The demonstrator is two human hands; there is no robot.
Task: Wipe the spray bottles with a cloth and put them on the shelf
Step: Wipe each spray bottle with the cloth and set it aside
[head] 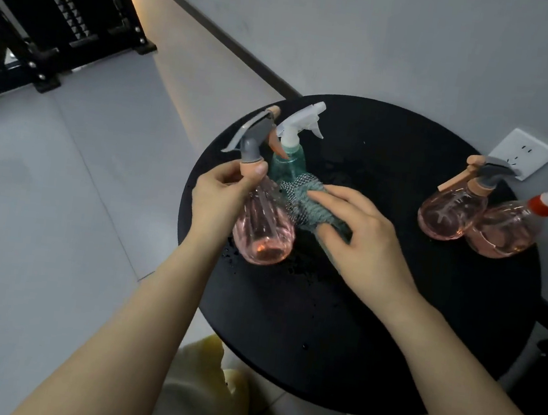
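Wiping a pink spray bottle over the black table

My left hand (223,187) pinches the pink spray bottle (263,230) by its neck, tilted above the table (338,318); my right hand (358,238) presses the green cloth (304,200) to its side, fingers loosely bent on it. A teal bottle (288,161) stands just behind my grip, two pink bottles (448,211) well to its right

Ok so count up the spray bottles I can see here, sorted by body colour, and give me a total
Pink spray bottles: 3, one held by the neck in the left hand at, one at, one with a red and white sprayer at
Teal spray bottle: 1, behind the cloth, at
Total: 4
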